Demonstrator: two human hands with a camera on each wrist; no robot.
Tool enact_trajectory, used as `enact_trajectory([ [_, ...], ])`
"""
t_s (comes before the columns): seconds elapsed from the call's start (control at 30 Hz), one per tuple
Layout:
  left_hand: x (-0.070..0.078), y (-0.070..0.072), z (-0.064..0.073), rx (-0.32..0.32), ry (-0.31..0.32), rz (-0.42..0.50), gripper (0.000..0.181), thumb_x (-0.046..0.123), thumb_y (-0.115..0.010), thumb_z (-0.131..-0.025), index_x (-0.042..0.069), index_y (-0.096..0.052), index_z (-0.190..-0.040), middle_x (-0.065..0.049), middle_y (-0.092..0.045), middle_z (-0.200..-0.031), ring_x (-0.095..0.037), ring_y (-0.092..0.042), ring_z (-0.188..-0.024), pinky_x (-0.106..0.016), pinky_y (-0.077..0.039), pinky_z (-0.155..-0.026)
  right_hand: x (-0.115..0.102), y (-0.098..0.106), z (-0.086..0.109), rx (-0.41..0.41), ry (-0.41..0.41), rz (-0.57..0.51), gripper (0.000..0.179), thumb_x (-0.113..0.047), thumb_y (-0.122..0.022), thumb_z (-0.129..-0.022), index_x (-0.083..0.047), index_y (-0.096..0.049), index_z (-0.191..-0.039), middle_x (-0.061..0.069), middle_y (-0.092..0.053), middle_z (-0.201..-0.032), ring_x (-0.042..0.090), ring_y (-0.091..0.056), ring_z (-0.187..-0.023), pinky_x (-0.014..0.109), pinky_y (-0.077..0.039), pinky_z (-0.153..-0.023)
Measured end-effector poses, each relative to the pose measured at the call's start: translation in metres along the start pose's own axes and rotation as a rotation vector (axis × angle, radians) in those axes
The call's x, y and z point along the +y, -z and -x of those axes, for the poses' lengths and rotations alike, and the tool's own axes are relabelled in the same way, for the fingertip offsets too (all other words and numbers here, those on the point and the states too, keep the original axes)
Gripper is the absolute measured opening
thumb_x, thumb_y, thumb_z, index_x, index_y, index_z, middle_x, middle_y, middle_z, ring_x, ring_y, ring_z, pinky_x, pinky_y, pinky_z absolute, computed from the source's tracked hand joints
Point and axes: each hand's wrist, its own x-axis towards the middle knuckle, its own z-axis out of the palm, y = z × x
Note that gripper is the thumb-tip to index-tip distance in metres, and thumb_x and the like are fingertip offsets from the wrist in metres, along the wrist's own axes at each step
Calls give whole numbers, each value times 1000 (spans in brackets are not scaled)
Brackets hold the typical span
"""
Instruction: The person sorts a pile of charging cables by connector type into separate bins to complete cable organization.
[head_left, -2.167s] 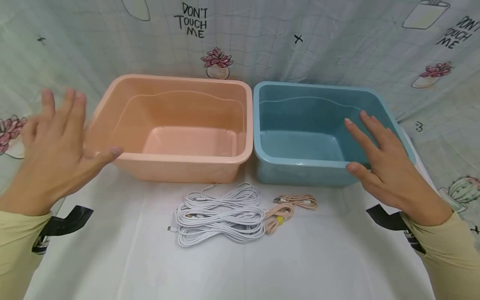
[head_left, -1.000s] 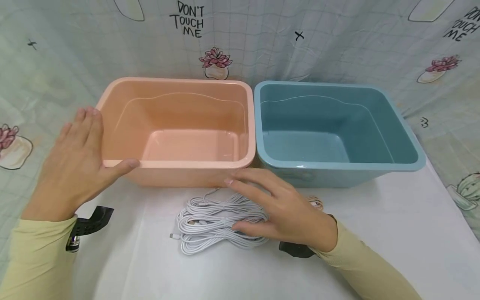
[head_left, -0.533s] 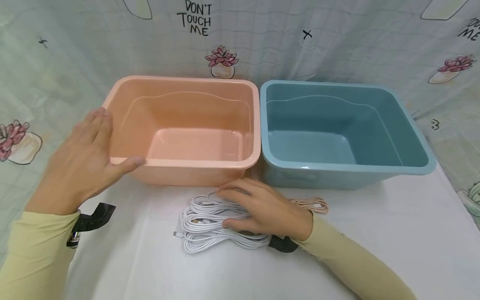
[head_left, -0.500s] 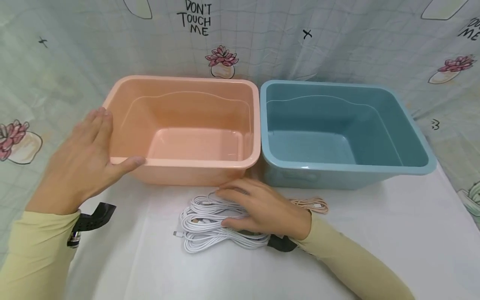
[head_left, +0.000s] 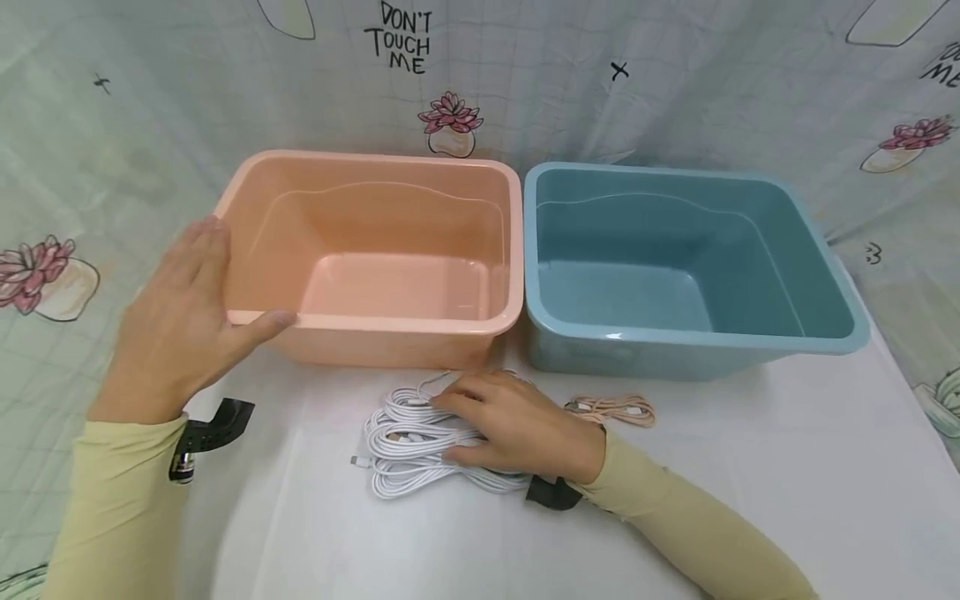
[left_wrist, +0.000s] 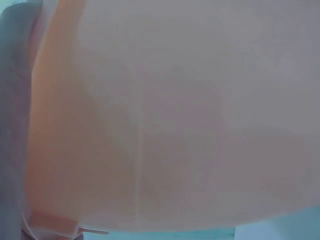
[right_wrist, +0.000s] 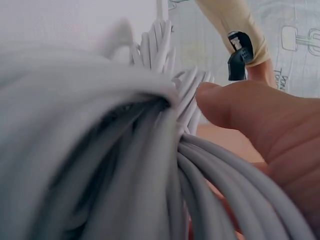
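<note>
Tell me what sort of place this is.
Probably a makeshift indoor tabletop workspace: a white-covered table, a printed sheet as its backdrop, and a peach tub and blue tub behind coiled white cables. The sheet hides what lies beyond.

Glossy plastic tubs (head_left: 390, 344), matt cables (head_left: 418, 477)

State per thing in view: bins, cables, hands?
Orange bin: upright, uncovered
Blue bin: upright, uncovered
White cables: coiled, partly covered
Peach cable: coiled, lying on table
Left hand: fingers extended, against orange bin
Right hand: on white cables, grip unclear
</note>
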Motion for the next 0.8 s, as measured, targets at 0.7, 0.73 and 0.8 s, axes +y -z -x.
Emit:
enact_trajectory([
  [0.7, 4, 0, 3, -66, 6, 9, 103, 58, -56, -89, 3, -2, -156, -13, -2, -165, -34, -4, -155, -52, -8, -127, -3, 6, 5, -180, -15, 53, 50, -52, -69, -85, -20, -66, -123, -6, -72, -114, 11, -67, -105, 33, -52, -93],
  [0.73, 4, 0, 3, -64, 7, 11, 102, 58, -56, -89, 3, -2, -156, -13, -2, -165, -34, -4, -155, -52, -8, -127, -3, 6, 5, -185, -11, 55, 50, -52, -69, -84, -21, -66, -124, -6, -72, -114, 11, -67, -104, 33, -52, -94],
  [0.8, 4, 1, 2, -62, 10, 12, 102, 58, -56, -89, 3, -3, -156, -13, -3, -165, -33, -4, -155, -52, -8, -127, -5, 7, 6, -191, -6, 62, 52, -52, -70, -83, -21, -65, -126, -7, -71, -115, 11, -67, -105, 33, -52, -94],
])
